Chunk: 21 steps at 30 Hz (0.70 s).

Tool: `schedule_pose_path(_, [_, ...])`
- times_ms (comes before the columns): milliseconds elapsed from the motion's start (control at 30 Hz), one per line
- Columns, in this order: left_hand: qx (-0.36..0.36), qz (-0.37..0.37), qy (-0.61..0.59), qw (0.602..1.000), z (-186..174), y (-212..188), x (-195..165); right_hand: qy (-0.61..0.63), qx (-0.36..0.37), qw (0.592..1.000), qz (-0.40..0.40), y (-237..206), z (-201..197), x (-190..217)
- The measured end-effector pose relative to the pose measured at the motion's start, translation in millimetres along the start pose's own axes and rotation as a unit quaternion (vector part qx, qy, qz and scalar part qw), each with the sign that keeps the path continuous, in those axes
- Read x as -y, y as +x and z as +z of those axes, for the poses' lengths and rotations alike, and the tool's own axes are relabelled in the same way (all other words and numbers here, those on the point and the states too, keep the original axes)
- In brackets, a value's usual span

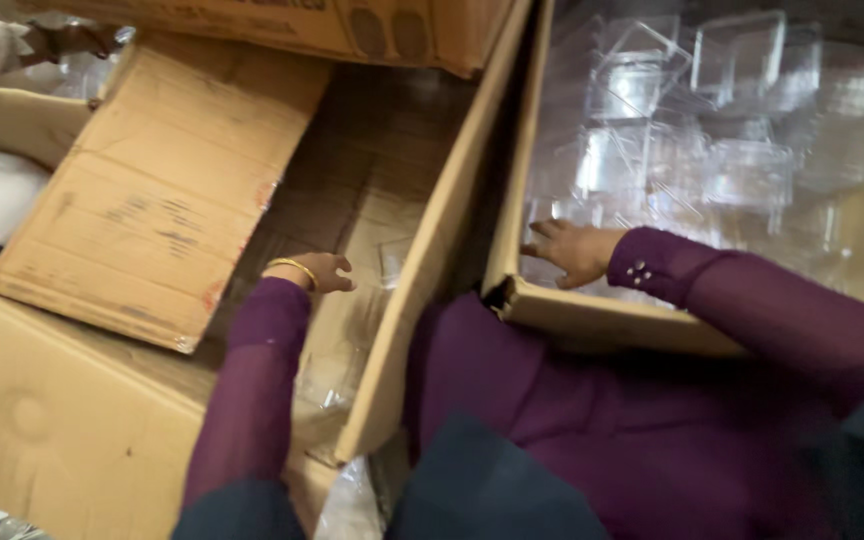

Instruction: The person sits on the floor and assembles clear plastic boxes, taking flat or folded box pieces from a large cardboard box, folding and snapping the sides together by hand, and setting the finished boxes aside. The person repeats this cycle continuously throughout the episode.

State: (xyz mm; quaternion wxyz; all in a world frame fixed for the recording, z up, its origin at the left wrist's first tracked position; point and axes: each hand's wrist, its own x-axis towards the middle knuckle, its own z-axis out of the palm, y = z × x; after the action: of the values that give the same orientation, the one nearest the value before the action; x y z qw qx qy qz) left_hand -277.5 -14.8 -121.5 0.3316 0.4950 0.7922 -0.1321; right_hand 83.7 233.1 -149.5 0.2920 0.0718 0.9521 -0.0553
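Head view: two cardboard boxes side by side, person in purple sleeves.
Left hand (320, 270): inside the near-empty left box (152, 190), fingers curled, holding nothing visible.
Right hand (574, 250): fingers spread, resting on clear plastic containers (742, 170) in the right box (592, 318).
Handling: light, thin, slippery, crush-prone; take by rim edges.
Other: another person's hand (72, 40) top left.

Clear plastic boxes (722, 130) heaped, jumbled, inside right cardboard carton (592, 318)
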Motion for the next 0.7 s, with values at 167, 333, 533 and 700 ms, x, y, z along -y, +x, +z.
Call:
schedule_pose_path(167, [-0.194, -0.137, -0.07, 0.969, 6.5, 38.6, 29.2, 0.051, 0.07, 0.995, -0.053, 32.4, 55.7, -17.9])
schedule_pose_path(333, [-0.078, -0.281, -0.103, 0.951, 32.9, 28.8, 76.4, 0.158, 0.109, 0.98, -0.051, 12.2, 48.6, -10.0])
schedule_pose_path(533, [0.074, -0.244, -0.167, 0.953, 64.2, 16.6, 92.4, 0.142, 0.144, 0.976, -0.073, 8.2, 30.8, 9.7])
schedule_pose_path(700, [-0.053, -0.163, -0.229, 0.958, 31.2, 31.3, 33.5, 0.17, 0.052, 0.974, -0.14, -7.8, 22.9, 2.7])
